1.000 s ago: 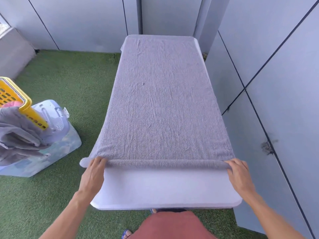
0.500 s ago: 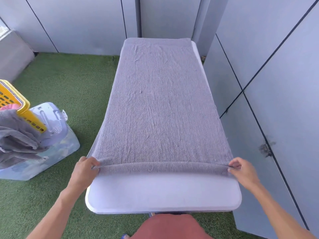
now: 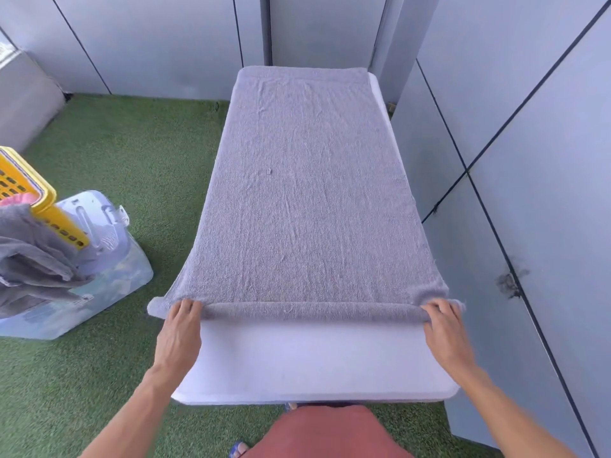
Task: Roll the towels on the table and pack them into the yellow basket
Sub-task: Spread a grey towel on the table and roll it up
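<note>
On the table [image 3: 314,358], the towel [image 3: 307,193] is gripped at its rolled near edge by left hand [image 3: 178,332] and right hand [image 3: 446,332].

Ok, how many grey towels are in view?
2 at least: a flat towel on the table, near edge rolled; a draped towel over the yellow basket at left, maybe more bundled there.
</note>
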`<state>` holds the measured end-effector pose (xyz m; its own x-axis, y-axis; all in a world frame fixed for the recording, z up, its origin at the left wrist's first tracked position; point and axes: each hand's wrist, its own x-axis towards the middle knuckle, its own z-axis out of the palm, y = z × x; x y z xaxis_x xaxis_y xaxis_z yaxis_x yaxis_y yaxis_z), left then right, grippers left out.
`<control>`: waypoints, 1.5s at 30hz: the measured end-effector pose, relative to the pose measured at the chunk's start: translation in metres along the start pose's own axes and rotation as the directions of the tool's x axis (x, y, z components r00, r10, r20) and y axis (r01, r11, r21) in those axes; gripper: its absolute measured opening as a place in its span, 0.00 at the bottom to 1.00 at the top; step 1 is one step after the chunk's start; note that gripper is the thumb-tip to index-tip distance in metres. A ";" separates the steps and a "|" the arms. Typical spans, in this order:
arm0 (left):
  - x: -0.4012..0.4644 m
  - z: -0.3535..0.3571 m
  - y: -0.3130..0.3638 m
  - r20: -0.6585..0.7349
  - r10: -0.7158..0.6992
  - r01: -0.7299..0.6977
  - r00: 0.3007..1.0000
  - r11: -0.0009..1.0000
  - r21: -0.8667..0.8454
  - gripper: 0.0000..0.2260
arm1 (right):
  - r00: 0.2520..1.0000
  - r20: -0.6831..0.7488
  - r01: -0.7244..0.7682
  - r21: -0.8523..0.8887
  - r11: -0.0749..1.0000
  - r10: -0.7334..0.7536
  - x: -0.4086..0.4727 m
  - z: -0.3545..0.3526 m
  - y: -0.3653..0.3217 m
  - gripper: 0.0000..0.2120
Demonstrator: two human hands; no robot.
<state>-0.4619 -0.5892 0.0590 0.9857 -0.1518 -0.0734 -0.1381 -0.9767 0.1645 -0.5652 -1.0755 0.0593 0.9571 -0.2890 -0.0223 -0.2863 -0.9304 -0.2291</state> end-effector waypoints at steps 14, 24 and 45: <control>0.022 -0.021 -0.023 0.121 -0.239 0.261 0.964 0.938 -0.228 0.06 | 0.958 0.181 -0.261 0.240 0.935 0.221 0.039 -0.031 -0.002 0.14; -0.024 0.000 0.006 -0.033 0.007 -0.004 0.999 0.996 0.086 0.23 | 0.996 -0.063 0.053 -0.083 0.995 -0.058 -0.004 0.010 -0.014 0.24; 0.005 -0.012 -0.001 -0.124 -0.209 0.203 0.970 0.977 -0.057 0.09 | 0.984 -0.180 -0.040 -0.139 0.990 0.014 0.021 -0.001 -0.017 0.16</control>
<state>-0.4556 -0.5872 0.0707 0.9970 0.0759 0.0168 0.0709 -0.9769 0.2016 -0.5399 -1.0664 0.0634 0.9291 -0.3383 0.1496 -0.3278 -0.9404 -0.0908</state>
